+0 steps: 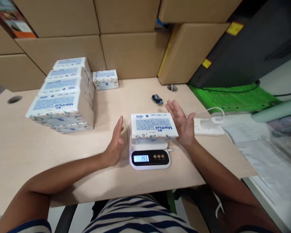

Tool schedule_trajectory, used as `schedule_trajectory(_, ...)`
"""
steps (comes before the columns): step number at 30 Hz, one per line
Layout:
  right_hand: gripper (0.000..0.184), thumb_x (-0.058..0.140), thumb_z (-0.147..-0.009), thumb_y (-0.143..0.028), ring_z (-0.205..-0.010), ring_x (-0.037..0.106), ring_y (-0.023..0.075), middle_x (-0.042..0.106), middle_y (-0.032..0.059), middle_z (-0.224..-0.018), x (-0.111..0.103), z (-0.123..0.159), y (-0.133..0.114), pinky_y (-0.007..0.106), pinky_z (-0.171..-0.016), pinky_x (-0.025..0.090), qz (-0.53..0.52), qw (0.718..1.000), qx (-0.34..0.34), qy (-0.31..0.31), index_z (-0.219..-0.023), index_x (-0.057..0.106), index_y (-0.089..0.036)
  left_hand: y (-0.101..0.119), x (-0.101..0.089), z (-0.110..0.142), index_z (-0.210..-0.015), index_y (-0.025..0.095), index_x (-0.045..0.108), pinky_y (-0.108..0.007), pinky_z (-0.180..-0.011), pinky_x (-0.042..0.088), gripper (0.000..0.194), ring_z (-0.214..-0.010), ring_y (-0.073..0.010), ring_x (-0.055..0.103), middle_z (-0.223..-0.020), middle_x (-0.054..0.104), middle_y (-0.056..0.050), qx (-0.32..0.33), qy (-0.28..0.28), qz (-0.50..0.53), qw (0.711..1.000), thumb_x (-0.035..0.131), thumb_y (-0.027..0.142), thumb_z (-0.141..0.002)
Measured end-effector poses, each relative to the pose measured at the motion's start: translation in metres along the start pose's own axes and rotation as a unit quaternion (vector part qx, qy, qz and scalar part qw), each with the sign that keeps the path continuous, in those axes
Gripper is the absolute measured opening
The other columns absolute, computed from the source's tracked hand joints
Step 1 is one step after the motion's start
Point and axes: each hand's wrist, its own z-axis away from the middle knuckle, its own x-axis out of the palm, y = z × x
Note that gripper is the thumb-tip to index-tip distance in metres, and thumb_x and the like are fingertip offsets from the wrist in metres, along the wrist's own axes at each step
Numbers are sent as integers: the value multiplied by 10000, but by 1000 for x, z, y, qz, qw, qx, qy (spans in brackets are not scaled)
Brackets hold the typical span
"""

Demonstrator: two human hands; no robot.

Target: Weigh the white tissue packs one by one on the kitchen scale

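Observation:
A white and blue tissue pack [153, 125] marked "Manhua" lies on a white digital scale [150, 165], whose lit display appears to read 1.43. My left hand [115, 144] is held up just left of the scale, fingers extended and apart from the pack. On the other side, my right hand [183, 124] is open with spread fingers, close to the pack's right end; whether it touches the pack I cannot tell. Neither hand grips anything.
Several stacked tissue packs [55, 103] stand at the left, with a single tissue pack [105, 80] behind them. A small dark crumpled item [157, 99] lies beyond the scale. Cardboard boxes [133, 55] line the back. At right are a power strip [208, 127] and cables.

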Motion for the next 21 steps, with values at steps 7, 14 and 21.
schedule_trajectory(7,1015,173,-957,-982,-1764,232,325,298,45,-1882,46,-7,-5,604,-1404,298,60,985,22,-161,-1770,327,-393,55,-55,19,-1829,268,-50,-518,-1451,268,812,-1795,-246,35,-1932,-32,0,151,58,-169,972,38,677,-1134)
schedule_trajectory(14,811,474,-1071,-773,-1730,314,373,325,181,-1853,166,5,-25,610,-1357,394,281,893,-132,-327,-1672,535,-232,77,-128,84,-1735,202,424,-518,-1406,342,608,-1631,-275,509,-1654,633,-145,207,20,-380,901,444,446,-1179)
schedule_trajectory(21,252,547,-1112,-244,-1460,598,331,754,175,-1437,255,25,-36,608,-1311,344,392,687,-578,-202,-1169,777,-157,89,-167,122,-1408,137,704,-406,-1269,497,333,-1271,-231,770,-1319,837,-104,171,-78,-550,814,660,268,-1105)
